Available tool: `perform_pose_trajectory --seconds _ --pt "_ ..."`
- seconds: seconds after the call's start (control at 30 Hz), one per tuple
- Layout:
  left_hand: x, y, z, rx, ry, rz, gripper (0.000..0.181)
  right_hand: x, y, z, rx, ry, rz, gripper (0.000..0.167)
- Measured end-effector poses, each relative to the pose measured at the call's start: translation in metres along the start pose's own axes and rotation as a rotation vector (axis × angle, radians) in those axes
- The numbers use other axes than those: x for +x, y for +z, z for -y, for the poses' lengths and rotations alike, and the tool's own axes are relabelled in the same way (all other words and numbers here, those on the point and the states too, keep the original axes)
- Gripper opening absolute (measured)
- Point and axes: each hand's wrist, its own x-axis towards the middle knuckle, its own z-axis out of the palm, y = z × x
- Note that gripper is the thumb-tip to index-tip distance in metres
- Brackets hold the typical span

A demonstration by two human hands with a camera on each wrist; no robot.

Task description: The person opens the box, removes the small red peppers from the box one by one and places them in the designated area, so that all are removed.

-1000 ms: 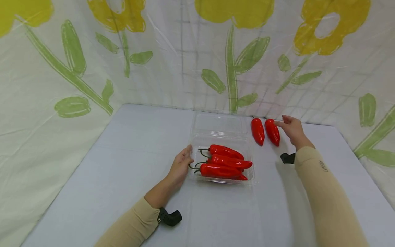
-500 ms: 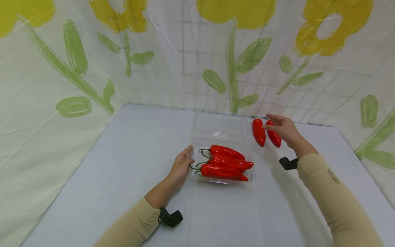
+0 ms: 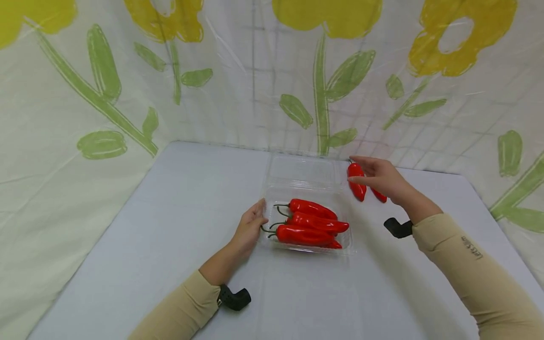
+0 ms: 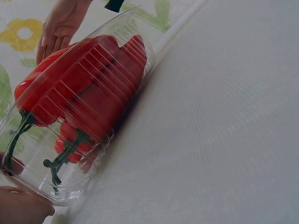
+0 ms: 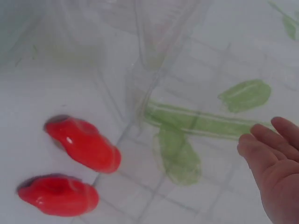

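Note:
My left hand (image 3: 248, 227) grips the left edge of a clear plastic container (image 3: 349, 245), whose lid (image 3: 303, 170) lies opened toward the back. Several red peppers (image 3: 303, 234) with green stems lie inside it. In the left wrist view the thumb (image 4: 23, 207) is on the near rim, below the pepper stems. My right hand (image 3: 382, 178) hovers over two loose red peppers (image 3: 357, 188) right of the lid, partly covering both. The right wrist view shows those peppers (image 5: 91, 145) apart from the hand (image 5: 275, 163), its fingers extended and holding nothing.
A white table (image 3: 195, 198) lies beneath everything. Along its back edge hangs a pale curtain (image 3: 238, 108) printed with yellow flowers and green leaves. Dark devices (image 3: 235, 300) are strapped at both wrists.
My right hand has moved left, from beside the right-hand loose pepper to above the left-hand one. The left hand, the container and the peppers have stayed in place.

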Motion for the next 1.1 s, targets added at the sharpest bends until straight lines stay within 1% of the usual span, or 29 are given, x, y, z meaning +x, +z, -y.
perform_pose_trajectory --seconds 0.17,0.33,0.5,0.67,0.8,0.9,1.1 --pt "0.000 0.000 0.000 -0.003 -0.005 0.002 0.062 -0.003 0.012 0.016 -0.054 -0.066 0.034 0.068" --pt "-0.001 0.000 0.000 -0.016 0.004 0.010 0.062 -0.004 0.035 0.021 -0.075 -0.132 0.111 0.063" --pt "-0.002 0.000 -0.001 -0.012 0.007 0.007 0.063 -0.005 0.055 0.024 -0.078 -0.131 0.203 0.062" --pt "-0.003 0.000 -0.002 -0.010 0.009 0.007 0.063 -0.005 0.063 0.032 -0.086 -0.120 0.281 0.060" --pt "-0.003 0.001 -0.003 -0.017 0.016 0.007 0.063 -0.004 0.069 0.036 -0.122 -0.119 0.335 0.058" --pt "-0.003 0.001 -0.003 -0.011 0.011 0.003 0.063 -0.004 0.074 0.037 -0.158 -0.115 0.372 0.056" --pt "-0.003 0.002 -0.004 0.014 -0.015 -0.009 0.062 -0.005 0.083 0.038 -0.218 -0.124 0.421 0.049"
